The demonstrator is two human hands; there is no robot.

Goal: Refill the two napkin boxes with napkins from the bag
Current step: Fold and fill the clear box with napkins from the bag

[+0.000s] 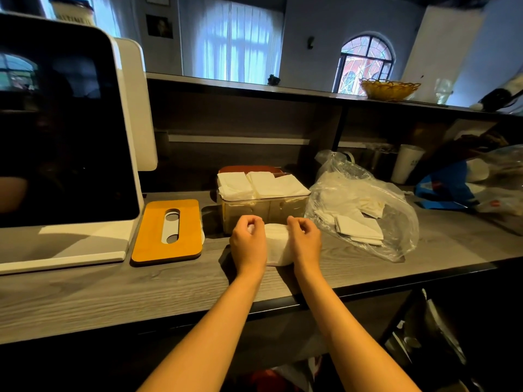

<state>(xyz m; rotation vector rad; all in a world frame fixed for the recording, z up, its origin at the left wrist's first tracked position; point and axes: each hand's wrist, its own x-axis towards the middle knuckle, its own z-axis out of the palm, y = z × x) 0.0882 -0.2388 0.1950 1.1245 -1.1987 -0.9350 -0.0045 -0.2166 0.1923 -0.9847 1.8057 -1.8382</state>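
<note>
A stack of white napkins (278,247) stands on the counter, gripped from both sides: my left hand (249,241) curls round its left end and my right hand (305,240) round its right end. Just behind them is a clear napkin box (263,209) piled above its rim with white napkins (260,183). A reddish-brown box or lid (249,168) shows behind it. The yellow wooden lid (168,232) with a slot covers a second box to the left. The clear plastic bag (365,210) holding more napkins lies to the right.
A large point-of-sale screen (65,137) fills the left of the grey wood counter (113,287). At the right are a white paper cup (406,164) and a blue bag (450,185). A woven basket (389,89) sits on the upper shelf.
</note>
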